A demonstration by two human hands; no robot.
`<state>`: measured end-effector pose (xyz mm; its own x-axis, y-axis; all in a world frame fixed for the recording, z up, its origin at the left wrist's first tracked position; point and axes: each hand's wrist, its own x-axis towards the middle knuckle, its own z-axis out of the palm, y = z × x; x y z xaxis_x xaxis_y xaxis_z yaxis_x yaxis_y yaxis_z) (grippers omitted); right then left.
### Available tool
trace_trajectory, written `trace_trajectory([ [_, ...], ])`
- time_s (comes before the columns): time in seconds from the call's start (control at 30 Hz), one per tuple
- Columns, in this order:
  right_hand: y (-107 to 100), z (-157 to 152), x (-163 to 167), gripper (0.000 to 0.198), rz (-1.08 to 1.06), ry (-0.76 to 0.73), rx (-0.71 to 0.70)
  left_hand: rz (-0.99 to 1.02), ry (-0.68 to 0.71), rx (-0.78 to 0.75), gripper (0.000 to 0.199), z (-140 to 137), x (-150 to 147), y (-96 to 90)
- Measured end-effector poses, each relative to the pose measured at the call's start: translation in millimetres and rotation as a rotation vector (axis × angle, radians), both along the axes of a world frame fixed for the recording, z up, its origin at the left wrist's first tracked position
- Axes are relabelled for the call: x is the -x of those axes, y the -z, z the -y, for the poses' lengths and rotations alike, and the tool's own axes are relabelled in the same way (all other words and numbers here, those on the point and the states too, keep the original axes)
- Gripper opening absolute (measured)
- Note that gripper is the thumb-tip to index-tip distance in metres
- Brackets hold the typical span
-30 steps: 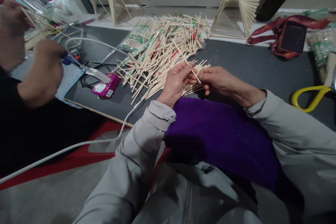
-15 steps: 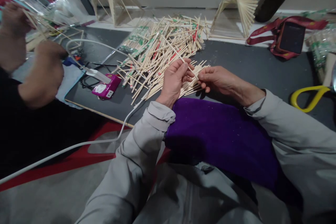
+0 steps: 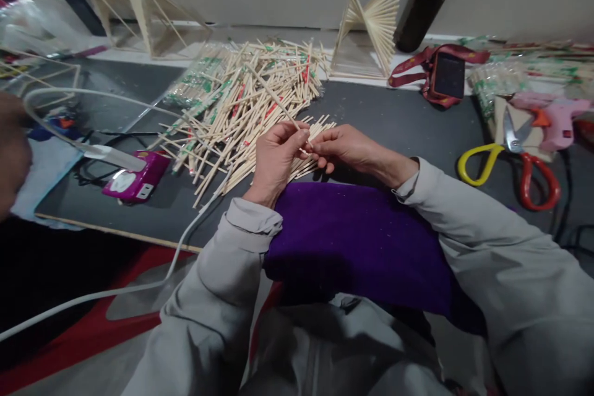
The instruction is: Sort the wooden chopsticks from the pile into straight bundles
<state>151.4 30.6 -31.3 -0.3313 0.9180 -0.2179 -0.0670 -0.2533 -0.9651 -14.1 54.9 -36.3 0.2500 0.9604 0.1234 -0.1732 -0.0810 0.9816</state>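
A thin wooden chopstick [image 3: 277, 99] slants up and away from my fingers over a big loose heap of chopsticks [image 3: 218, 136]. My left hand [image 3: 277, 158] is closed round its lower part, thumb against fingers. Touching the near end of the same stick, my right hand [image 3: 350, 147] pinches with thumb and forefinger. Both hands are just above the near edge of the heap, beside a purple cloth [image 3: 357, 235] that lies over my lap. Some sticks in the heap are still in clear wrappers with green or red print.
Stick-built frames [image 3: 366, 25] stand along the wall, near a dark bottle [image 3: 424, 6]. Scissors [image 3: 513, 142], a pink glue gun [image 3: 559, 117] and a phone on a red strap [image 3: 449, 77] lie right. Left are a purple power adapter [image 3: 139, 176], a white cable and another person's blurred hand [image 3: 12, 148].
My view has swung right, bringing the whole scissors and the glue gun into sight. The other person's arms are mostly out of view. My hands have come slightly closer together on the chopstick.
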Motion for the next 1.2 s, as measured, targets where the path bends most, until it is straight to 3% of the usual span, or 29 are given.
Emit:
trace_trajectory([
  [0.17, 0, 1, 3, 0.026, 0.077, -0.018, -0.039, -0.19, -0.082, -0.177, 0.009, 5, 2, 0.5],
  [0.27, 0, 1, 2, 0.025, 0.065, -0.056, -0.077, -0.194, -0.089, -0.208, 0.007, 6, 2, -1.1],
  [0.4, -1, 1, 1, 0.022, 0.067, -0.06, -0.092, -0.132, -0.06, -0.169, 0.01, 6, 1, -2.9],
  [0.53, -5, 0, 0, 0.018, 0.032, 0.022, -0.005, -0.026, -0.045, -0.038, 0.016, 1, 2, -2.4],
  [0.7, -4, -3, -5, 0.013, -0.017, 0.069, 0.11, 0.029, 0.069, 0.15, 0.01, -6, 4, 2.2],
  [0.93, -4, 3, -3, 0.019, 0.063, 0.013, -0.014, 0.007, 0.118, 0.166, 0.008, -4, 2, 2.8],
  [1.2, -8, 4, 0, 0.022, 0.196, 0.035, -0.036, 0.002, 0.18, 0.126, 0.008, 1, 1, 2.1],
])
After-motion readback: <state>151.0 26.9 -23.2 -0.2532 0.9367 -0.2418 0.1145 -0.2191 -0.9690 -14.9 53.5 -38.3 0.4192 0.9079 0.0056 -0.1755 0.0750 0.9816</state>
